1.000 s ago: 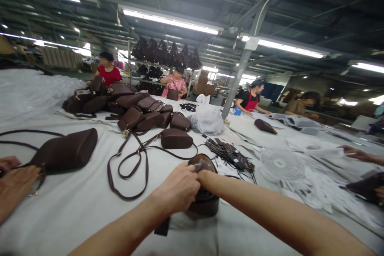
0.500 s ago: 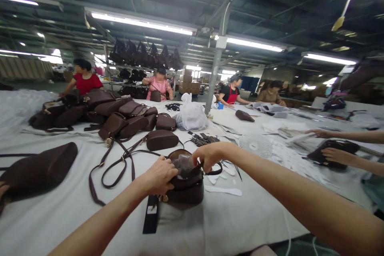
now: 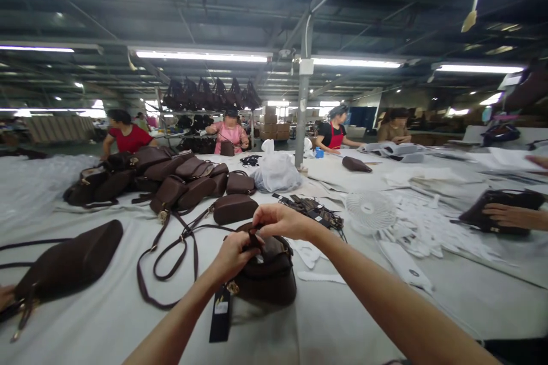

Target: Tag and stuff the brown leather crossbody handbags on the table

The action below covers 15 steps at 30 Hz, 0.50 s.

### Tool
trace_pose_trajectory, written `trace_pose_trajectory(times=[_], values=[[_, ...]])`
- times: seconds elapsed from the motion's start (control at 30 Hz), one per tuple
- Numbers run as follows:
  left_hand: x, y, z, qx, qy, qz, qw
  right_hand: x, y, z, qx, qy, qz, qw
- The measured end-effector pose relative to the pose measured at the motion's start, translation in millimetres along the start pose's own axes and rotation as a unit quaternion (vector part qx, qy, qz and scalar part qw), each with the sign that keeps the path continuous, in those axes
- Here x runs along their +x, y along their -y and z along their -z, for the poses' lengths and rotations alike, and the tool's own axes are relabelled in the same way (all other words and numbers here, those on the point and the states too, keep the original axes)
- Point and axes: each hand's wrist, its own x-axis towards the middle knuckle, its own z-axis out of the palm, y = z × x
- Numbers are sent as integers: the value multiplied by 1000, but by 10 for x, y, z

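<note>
A small dark brown handbag [image 3: 272,285] stands on the cloth-covered table in front of me. My left hand [image 3: 237,254] is closed on the left end of its top edge. My right hand [image 3: 278,221] reaches over the top, fingers pinched on a dark strip of the bag close to my left fingertips; which part it is, I cannot make out. A bit of pale filling shows between the hands. A black hang tag [image 3: 220,319] and a gold-coloured charm [image 3: 232,287] hang at the bag's left side. Its long strap [image 3: 145,279] lies looped to the left.
Several brown handbags [image 3: 184,177] are heaped at the back left, near a white plastic bag [image 3: 276,168]. Black tags [image 3: 314,209], a white fan [image 3: 370,212] and white paper pieces [image 3: 422,225] lie rightward. Co-workers' hands hold bags at both sides; a post [image 3: 302,120] rises behind.
My right hand has moved left along the bag's top to meet my left hand. The mouth, wide with clear filling showing before, is now mostly covered. The view has shifted slightly.
</note>
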Motion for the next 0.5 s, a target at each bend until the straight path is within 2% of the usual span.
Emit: trace_pose_trajectory(times=[0.13, 0.27, 0.33, 0.5], values=[[10, -8, -54, 30, -68, 10, 997, -155, -59, 14, -27, -43, 23, 998], [1, 39, -125, 126, -158, 4, 979, -358, -151, -47, -199, -59, -45, 977], [-2, 66, -158, 166, -204, 4, 965, -445, -201, -86, -244, -75, -57, 965], [-14, 65, -172, 188, -278, 10, 942, -608, -427, -145, -217, -157, 15, 963]])
